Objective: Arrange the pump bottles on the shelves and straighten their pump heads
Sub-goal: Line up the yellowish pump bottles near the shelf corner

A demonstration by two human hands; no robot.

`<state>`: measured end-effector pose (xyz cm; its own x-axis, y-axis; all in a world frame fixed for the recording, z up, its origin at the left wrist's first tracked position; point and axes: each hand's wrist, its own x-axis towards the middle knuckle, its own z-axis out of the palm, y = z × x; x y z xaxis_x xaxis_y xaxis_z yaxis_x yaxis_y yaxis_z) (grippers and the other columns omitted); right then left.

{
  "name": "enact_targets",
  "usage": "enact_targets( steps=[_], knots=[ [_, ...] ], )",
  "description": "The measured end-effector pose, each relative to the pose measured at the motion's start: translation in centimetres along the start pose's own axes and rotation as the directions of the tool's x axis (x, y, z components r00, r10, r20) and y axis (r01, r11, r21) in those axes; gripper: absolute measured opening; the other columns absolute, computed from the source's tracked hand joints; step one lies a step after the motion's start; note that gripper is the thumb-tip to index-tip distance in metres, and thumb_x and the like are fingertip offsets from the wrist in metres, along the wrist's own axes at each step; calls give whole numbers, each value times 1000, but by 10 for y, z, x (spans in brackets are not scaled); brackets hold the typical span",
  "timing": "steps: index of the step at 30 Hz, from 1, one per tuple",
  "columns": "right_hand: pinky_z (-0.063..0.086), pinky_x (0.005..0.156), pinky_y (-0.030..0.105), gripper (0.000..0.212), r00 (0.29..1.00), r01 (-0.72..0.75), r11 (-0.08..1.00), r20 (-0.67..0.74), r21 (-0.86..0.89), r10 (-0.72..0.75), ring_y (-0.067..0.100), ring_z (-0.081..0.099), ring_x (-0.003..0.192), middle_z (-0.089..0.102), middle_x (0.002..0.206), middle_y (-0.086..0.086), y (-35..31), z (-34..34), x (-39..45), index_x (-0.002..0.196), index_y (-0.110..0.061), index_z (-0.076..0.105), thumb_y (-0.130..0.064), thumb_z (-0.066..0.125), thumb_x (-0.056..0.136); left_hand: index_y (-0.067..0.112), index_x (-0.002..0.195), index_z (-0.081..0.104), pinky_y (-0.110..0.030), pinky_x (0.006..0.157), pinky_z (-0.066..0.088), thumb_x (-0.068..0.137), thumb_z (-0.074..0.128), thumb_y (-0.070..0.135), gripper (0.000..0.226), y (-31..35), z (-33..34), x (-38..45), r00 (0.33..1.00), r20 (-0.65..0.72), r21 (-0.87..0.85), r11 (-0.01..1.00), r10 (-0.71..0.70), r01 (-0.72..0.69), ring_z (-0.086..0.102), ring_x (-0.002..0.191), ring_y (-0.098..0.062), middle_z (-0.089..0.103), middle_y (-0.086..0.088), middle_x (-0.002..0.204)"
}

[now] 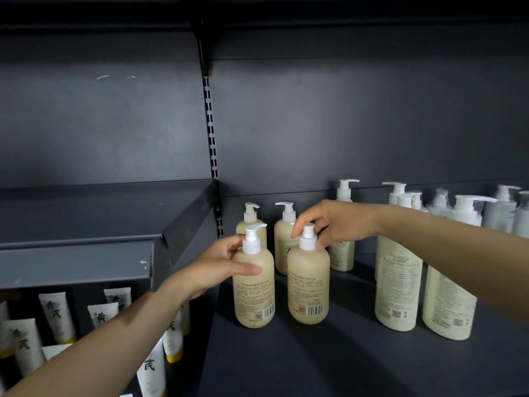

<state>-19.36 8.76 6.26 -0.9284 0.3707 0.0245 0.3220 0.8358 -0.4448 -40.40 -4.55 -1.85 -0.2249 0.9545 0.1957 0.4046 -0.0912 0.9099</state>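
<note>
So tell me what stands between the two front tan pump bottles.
Nothing: head view shows a bare gap between left bottle and right bottle; another tan bottle stands behind it.

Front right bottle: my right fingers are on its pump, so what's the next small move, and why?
Probably twist that pump head so its spout matches the front left bottle, whose spout points right. The right hand already pinches it, and the left hand holds the neighbouring bottle, not this one.
</note>
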Motion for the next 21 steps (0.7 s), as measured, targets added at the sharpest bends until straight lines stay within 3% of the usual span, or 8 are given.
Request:
enact_targets(
  steps=[4, 7, 9, 12, 14, 17, 19, 21],
  knots=[
    [50, 91, 24, 40, 1000, 16, 999, -26, -37, -17, 23, 62, 108, 66, 108, -2, 4, 1, 3, 112, -17, 66, 6, 65, 80, 26, 101, 61, -17, 85, 49, 74, 71, -5, 42, 0, 1, 8, 1000, -3, -2, 1000, 12, -12, 65, 96, -5, 70, 7, 103],
    [50, 95, 35, 39, 999, 14, 997, -44, -72, -17, 25, 62, 106, 66, 113, 3, 5, 1, 4, 112, -21, 66, 2, 67, 80, 25, 101, 61, -26, 93, 47, 67, 78, 2, 45, -3, 2, 15, 1000, -17, -4, 1000, 14, -14, 64, 101, -11, 69, 4, 106],
    [50, 91, 33, 38, 998, 2, 995, -63, -102, -9, 24, 62, 103, 66, 111, 2, 5, 2, 5, 113, -21, 66, -3, 68, 80, 24, 104, 61, -31, 96, 47, 60, 79, 10, 49, -5, 3, 19, 999, -46, -10, 1000, 7, -7, 64, 104, -15, 69, 1, 108],
    [47, 78, 17, 35, 993, -23, 981, -118, -195, 0, 17, 61, 99, 62, 105, -4, 4, 4, 9, 115, -21, 64, -12, 70, 81, 21, 109, 60, -29, 90, 49, 66, 81, 12, 49, -9, 7, 25, 993, -114, 43, 999, 2, 3, 64, 103, -16, 68, -2, 111],
    [45, 75, 18, 30, 986, -54, 959, -165, -278, 8, 16, 60, 95, 61, 95, -6, 4, 6, 14, 110, -21, 64, -20, 71, 81, 21, 108, 58, -27, 85, 50, 64, 83, 25, 51, -9, 14, 29, 977, -212, 151, 988, 8, 24, 63, 98, -14, 63, 0, 110],
    [45, 78, 32, 19, 973, -109, 908, -229, -405, 14, 18, 56, 87, 51, 75, -11, 6, 12, 20, 97, -21, 59, -31, 67, 82, 24, 108, 56, -35, 91, 51, 42, 76, 57, 76, -7, 19, 32, 958, -286, 270, 958, -12, 92, 59, 103, -15, 54, 2, 112],
    [41, 75, 31, 24, 975, -114, 884, -223, -454, 11, 14, 50, 82, 45, 77, -11, 9, 11, 21, 101, -21, 57, -36, 64, 84, 24, 112, 56, -33, 92, 50, 47, 77, 50, 73, -7, 13, 30, 974, -218, 194, 975, -67, 111, 60, 106, -15, 56, 1, 115],
    [38, 83, 28, 40, 986, -111, 882, -162, -459, 40, 12, 42, 93, 43, 96, -3, 12, 3, 19, 117, -25, 55, -39, 67, 82, 24, 113, 55, -31, 93, 48, 63, 79, 25, 56, -5, 5, 27, 993, -80, 74, 993, -89, 95, 60, 111, -18, 63, 1, 116]
  ],
)
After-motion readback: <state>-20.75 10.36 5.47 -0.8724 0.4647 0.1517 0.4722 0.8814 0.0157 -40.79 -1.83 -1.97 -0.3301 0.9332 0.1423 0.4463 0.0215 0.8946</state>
